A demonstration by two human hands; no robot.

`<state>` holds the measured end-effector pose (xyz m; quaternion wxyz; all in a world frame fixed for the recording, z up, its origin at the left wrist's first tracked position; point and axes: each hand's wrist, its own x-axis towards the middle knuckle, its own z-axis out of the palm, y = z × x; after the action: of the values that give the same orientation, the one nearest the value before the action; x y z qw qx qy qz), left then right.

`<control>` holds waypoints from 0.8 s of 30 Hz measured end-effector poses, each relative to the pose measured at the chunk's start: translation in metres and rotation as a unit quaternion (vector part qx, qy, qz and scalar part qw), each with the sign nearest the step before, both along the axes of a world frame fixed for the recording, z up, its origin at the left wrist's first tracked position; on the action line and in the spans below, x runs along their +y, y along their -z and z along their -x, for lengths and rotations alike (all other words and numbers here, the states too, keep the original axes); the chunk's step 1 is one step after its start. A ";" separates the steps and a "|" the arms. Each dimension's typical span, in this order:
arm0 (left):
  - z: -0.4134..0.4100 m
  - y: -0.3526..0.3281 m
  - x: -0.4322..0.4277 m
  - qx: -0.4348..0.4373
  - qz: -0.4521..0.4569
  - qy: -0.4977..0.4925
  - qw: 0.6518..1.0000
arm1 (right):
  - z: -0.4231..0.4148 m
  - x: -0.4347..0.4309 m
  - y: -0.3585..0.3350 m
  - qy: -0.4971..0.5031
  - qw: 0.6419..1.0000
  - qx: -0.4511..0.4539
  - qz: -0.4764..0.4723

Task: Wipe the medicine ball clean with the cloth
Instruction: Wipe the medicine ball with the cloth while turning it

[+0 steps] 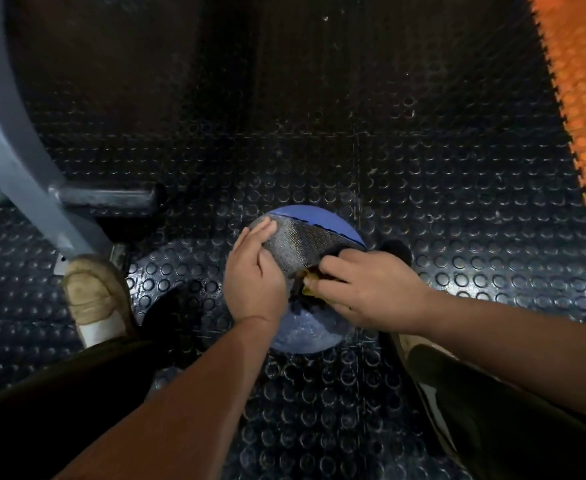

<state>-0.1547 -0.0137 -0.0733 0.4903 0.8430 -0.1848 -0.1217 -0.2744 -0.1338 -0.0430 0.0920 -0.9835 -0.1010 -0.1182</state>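
Observation:
A blue and grey medicine ball (305,237) sits on the black studded floor between my feet. My left hand (255,277) lies flat against the ball's left side, fingers straight. My right hand (364,289) presses a dark cloth (310,289) with a yellowish edge onto the middle of the ball, fingers curled over it. Most of the cloth is hidden under that hand.
A grey metal machine frame (18,161) with a black-capped foot bar (111,197) stands at the left, next to my left shoe (94,299). Orange studded matting (582,98) runs along the right edge. Black studded floor (319,116) stretches ahead.

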 end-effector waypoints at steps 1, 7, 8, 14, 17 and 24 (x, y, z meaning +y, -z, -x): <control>0.000 0.001 -0.001 -0.011 -0.003 0.004 1.000 | -0.005 0.002 -0.002 -0.016 1.000 0.002 0.012; 0.003 0.002 -0.003 -0.005 0.006 0.014 1.000 | 0.012 -0.021 0.012 -0.057 0.998 -0.023 -0.006; 0.004 0.001 -0.003 -0.003 0.009 0.012 1.000 | 0.018 -0.027 0.015 -0.053 0.998 -0.021 -0.008; 0.006 -0.001 -0.006 -0.048 -0.029 0.016 0.998 | 0.012 -0.017 0.008 -0.043 0.999 -0.023 0.000; 0.003 0.000 -0.006 -0.047 -0.027 0.013 0.998 | -0.004 0.002 0.000 -0.052 0.999 -0.001 0.009; 0.001 0.002 0.002 -0.019 0.008 0.023 1.000 | 0.032 -0.034 0.018 -0.033 0.998 0.028 -0.037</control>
<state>-0.1562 -0.0120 -0.0749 0.4907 0.8367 -0.2139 -0.1157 -0.3068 -0.1682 -0.0612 0.1345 -0.9786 -0.1263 -0.0907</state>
